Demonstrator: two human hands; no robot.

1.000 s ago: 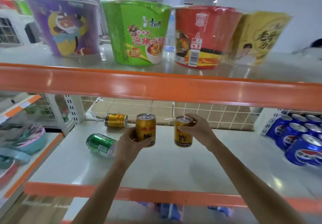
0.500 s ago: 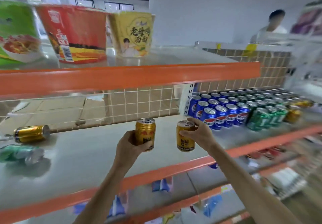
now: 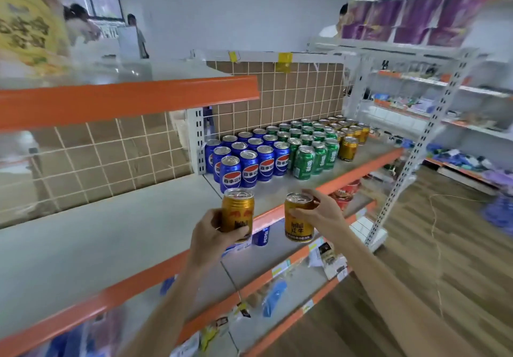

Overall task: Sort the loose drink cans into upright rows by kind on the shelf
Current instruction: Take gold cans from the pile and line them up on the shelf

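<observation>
Holding two short gold metal drink cans upright in the air in front of the grey shelf with the orange front edge [image 3: 358, 163], the left hand [image 3: 212, 233] wraps its fingers round the side of one gold can [image 3: 238, 212] while the right hand [image 3: 320, 212] pinches the other gold can [image 3: 298, 222] by its top rim from above. Further back on the shelf stand upright rows of blue cola cans [image 3: 249, 159], then green cans [image 3: 311, 148], then more gold cans [image 3: 348, 145] at the far end. A brown tiled wall [image 3: 277, 98] stands behind them.
</observation>
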